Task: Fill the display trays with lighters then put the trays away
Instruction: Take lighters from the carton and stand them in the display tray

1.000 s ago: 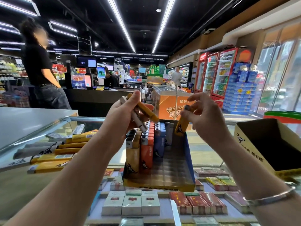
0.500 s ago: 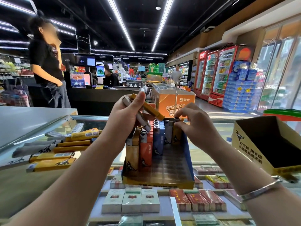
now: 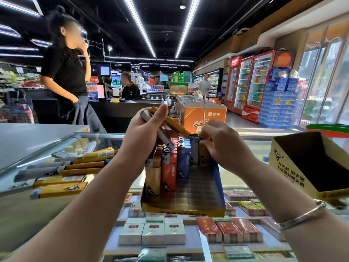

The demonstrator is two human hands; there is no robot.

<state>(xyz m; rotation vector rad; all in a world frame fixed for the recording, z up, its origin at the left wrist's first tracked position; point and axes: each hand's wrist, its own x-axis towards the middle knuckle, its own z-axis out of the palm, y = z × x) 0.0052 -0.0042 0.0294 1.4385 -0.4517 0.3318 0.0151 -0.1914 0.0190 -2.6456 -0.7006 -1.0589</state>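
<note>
A person's two hands work over a display tray standing on a glass surface in a shop. The left hand, raised just above the tray's back-left corner, has its fingers curled round two lighters, one yellow and one grey, both slanting down to the right. The right hand, at the tray's back right, pinches a yellow lighter that stands upright in the back row; a silver bangle circles that wrist. Rows of upright lighters in tan, red, blue and grey fill the tray's left and rear parts, while the slots toward its front right show bare. Left of the tray, loose lighters, yellow and grey, lie flat on the surface. Right of the tray sits an open cardboard box. Under the glass in front of the tray, cigarette packs lie in rows. Behind the tray, past a dark counter, a person in black stands.
</note>
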